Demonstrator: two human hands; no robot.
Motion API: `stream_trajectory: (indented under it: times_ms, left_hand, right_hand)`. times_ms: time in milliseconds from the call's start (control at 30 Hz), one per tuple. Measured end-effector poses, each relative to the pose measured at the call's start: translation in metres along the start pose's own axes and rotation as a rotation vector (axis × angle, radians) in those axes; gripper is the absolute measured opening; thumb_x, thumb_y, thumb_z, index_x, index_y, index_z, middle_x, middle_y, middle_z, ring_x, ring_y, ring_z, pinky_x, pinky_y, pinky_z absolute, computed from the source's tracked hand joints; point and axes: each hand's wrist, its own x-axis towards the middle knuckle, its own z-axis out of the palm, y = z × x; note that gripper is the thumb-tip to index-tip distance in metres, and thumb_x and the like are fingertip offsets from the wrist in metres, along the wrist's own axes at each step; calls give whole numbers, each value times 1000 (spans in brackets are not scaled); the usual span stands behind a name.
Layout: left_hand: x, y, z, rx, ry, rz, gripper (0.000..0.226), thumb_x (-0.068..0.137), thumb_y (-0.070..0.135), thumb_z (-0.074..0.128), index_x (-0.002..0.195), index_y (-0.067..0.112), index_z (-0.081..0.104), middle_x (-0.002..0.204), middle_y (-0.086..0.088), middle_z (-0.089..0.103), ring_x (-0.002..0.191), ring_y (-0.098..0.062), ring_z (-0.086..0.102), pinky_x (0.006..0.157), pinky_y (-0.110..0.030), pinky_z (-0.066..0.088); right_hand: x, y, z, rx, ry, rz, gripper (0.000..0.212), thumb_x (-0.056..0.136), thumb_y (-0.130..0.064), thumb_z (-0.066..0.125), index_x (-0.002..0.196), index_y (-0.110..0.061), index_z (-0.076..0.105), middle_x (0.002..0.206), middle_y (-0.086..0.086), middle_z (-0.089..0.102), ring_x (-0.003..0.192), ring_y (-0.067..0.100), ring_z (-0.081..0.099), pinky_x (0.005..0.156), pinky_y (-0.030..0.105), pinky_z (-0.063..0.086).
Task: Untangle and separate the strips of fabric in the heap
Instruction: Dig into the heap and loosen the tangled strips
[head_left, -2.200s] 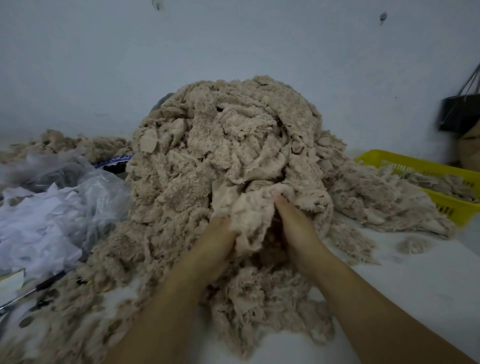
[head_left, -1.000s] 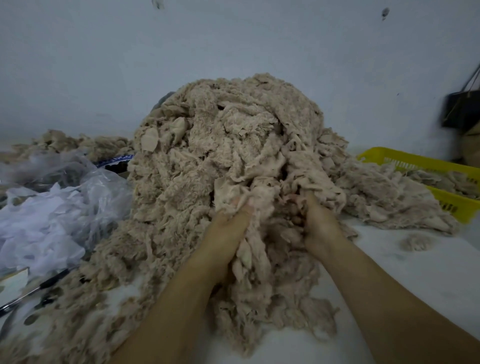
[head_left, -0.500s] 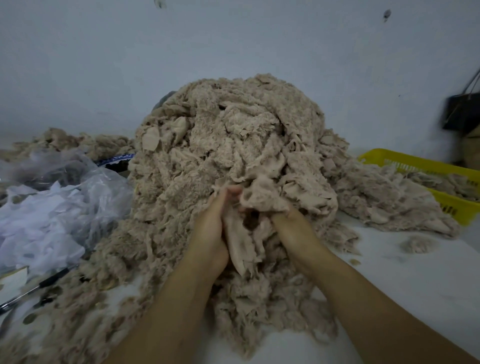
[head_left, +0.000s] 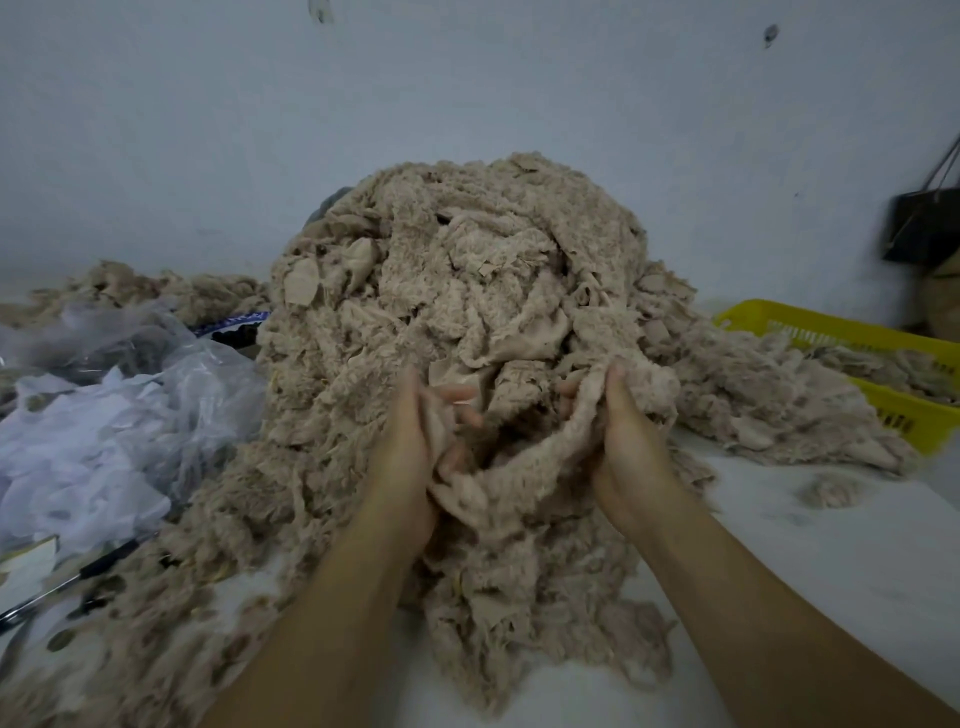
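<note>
Table (head_left: 831, 545): pale top that carries everything; a bare patch shows near right.
Heap (head_left: 467, 291): a tall mound of beige fabric strips in the middle, rising against the far wall. Its skirts spill towards the near edge and out to both sides.
Plastic wrap (head_left: 104, 426): crumpled clear and white sheets on the left, touching the heap's left skirt.
Basket (head_left: 810, 325): yellow, far right, with loose beige fabric lying in it and draped over its near rim.
Held strip (head_left: 524, 467): a fuzzy beige band on the near face of the heap, sagging in a curve between the two hands. Its lower folds run down into the tangle beneath.
Left hand (head_left: 410, 457): clenched around one gathered end of the strip, fingertips curled over the cloth.
Right hand (head_left: 628, 447): grasping the other end, thumb pressed on top, fingers wrapped behind.
Stray tuft (head_left: 831, 491): a small clump lying alone on the table, right of the heap.
Pen (head_left: 78, 577): near left, partly under scraps.
Risk, snagging: the strip looks knotted into the layers below, so a hard pull would likely drag a clump along rather than one strip.
Risk, collapse: tugging from the base could bring the upper mound sliding onto the hands.
Risk, fraying: the ragged edges may tear if the strip is jerked.
</note>
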Motion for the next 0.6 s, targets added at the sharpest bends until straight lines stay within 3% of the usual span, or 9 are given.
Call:
stream_trajectory:
  times_ms: [67,100,167,200,267,333,433,533,600]
  left_hand:
    - [-7,-4,13,405,-71,-32,52,98,64,36,97,25,71,83,8,75,42,-10,53,40,-17,40]
    - [-11,-9,16,538,-141,-34,46,93,65,46,96,27,72,88,10,76,57,-9,65,50,-16,49]
    - [-17,-19,17,613,-278,-12,41,85,58,64,92,19,73,94,-1,76,87,-13,71,77,-28,59]
    - [-19,-20,15,599,-286,-13,37,85,52,68,92,16,73,95,-5,75,90,-15,72,82,-30,59]
    - [-20,-12,10,523,-217,-21,25,90,43,69,96,19,75,94,0,77,87,-10,72,73,-20,58]
    - [-20,-3,9,331,-134,-71,21,92,39,66,102,23,75,95,4,78,86,-9,74,64,-18,56]
    - [-20,3,6,59,-38,-178,28,93,38,64,101,14,77,96,-8,78,86,-21,76,59,-26,59]
    - [-17,7,4,-207,-39,-231,30,94,33,61,108,10,75,107,-15,75,93,-26,75,61,-31,60]
    - [-15,9,1,-322,-44,-234,30,91,31,63,108,8,74,98,-13,77,79,-22,76,53,-27,58]
  right_hand:
    - [-4,3,5,-105,-19,-42,64,93,-72,29,80,-35,79,85,-13,76,86,8,70,75,29,53]
    - [-6,3,8,-135,-20,-62,62,92,-73,29,85,-38,79,92,-13,76,92,7,70,78,29,54]
    - [-6,3,10,-155,25,-74,59,91,-73,31,94,-37,78,102,-8,75,99,11,69,79,29,54]
    - [-5,2,9,-147,81,-51,59,91,-72,35,103,-32,77,109,-3,73,103,16,67,83,34,54]
    - [-1,1,5,-126,185,36,57,91,-65,45,113,-19,71,111,4,70,100,20,65,84,39,55]
    - [3,0,0,-96,213,29,35,95,-52,52,100,-22,69,103,1,70,90,17,66,77,35,54]
    - [3,-2,0,-54,199,-36,36,95,-47,59,124,-25,61,114,-5,67,102,19,64,92,45,54]
    - [2,0,0,-50,171,-20,37,90,-50,64,111,-21,54,67,-8,68,62,11,62,72,38,51]
    - [-2,-1,-1,-72,138,-20,39,92,-49,63,119,-25,47,63,-6,63,50,7,52,63,32,44]
